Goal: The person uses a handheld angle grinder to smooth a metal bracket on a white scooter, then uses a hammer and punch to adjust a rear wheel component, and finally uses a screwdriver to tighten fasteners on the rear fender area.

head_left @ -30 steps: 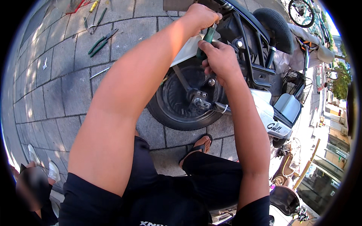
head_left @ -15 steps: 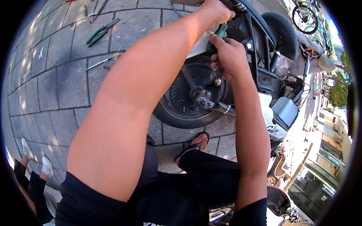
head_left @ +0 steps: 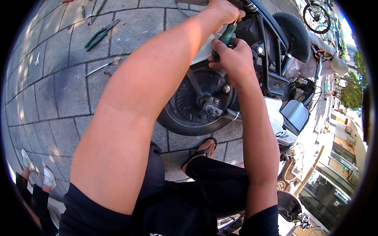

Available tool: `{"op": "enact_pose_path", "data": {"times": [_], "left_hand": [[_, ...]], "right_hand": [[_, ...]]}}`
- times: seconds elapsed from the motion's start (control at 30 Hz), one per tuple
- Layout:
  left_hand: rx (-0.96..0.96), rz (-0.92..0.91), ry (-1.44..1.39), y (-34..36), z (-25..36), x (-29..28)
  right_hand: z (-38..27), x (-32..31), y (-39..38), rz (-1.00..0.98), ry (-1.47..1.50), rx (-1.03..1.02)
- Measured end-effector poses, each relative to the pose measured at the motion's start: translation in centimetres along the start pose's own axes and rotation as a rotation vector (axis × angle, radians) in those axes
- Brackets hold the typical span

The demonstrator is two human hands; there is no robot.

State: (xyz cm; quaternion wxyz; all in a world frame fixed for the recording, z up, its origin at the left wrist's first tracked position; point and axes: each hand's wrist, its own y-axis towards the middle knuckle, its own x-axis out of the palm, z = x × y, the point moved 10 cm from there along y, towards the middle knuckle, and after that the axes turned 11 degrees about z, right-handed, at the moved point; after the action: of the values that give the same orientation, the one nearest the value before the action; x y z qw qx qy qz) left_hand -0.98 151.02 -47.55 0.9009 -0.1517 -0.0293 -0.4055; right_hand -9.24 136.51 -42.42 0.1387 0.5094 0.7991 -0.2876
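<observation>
In my right hand (head_left: 239, 59) is a screwdriver with a dark green handle (head_left: 226, 36), gripped between thumb and fingers. Its thin shaft points up toward my left hand (head_left: 225, 13), which reaches to the far end of a scooter. The left fingertips are pinched together against the scooter's edge; what they hold, if anything, is hidden. Below my right hand is the scooter's wheel, with a black tyre (head_left: 183, 129) and a bolted metal hub (head_left: 212, 107). A white body panel (head_left: 202, 54) shows partly behind my left forearm.
Green-handled pliers (head_left: 96, 39), a second plier-like tool (head_left: 88, 15) and a thin metal rod (head_left: 100, 67) lie on the grey paving. The scooter's black seat (head_left: 293, 37) and tubular frame (head_left: 267, 74) stand to the right. Another person's shoe (head_left: 49, 177) shows at lower left.
My right hand has shifted slightly left, and more of the screwdriver's handle and shaft now shows. My left hand stays at the same edge. The whole view has moved a little.
</observation>
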Motion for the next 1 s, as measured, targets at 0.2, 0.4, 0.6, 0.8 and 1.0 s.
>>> {"op": "enact_pose_path", "data": {"times": [0.2,0.4,0.6,0.8,1.0], "left_hand": [[-0.098,-0.002,-0.154,-0.1,-0.8,0.5],[-0.075,0.05,-0.1,-0.5,0.1,-0.2],[0.002,0.111,0.1,-1.1,1.3,-0.7],[-0.064,0.059,-0.004,-0.9,0.9,-0.5],[-0.038,-0.011,-0.04,0.4,0.3,-0.4]], "right_hand": [[-0.2,-0.8,0.9,0.315,-0.392,-0.259],[-0.6,-0.4,-0.2,0.004,-0.09,-0.004],[-0.9,0.0,-0.5,-0.058,-0.297,0.062],[-1.6,1.1,1.0,-0.055,-0.404,-0.118],[-4.2,1.5,0.1,0.142,-0.518,-0.293]]}}
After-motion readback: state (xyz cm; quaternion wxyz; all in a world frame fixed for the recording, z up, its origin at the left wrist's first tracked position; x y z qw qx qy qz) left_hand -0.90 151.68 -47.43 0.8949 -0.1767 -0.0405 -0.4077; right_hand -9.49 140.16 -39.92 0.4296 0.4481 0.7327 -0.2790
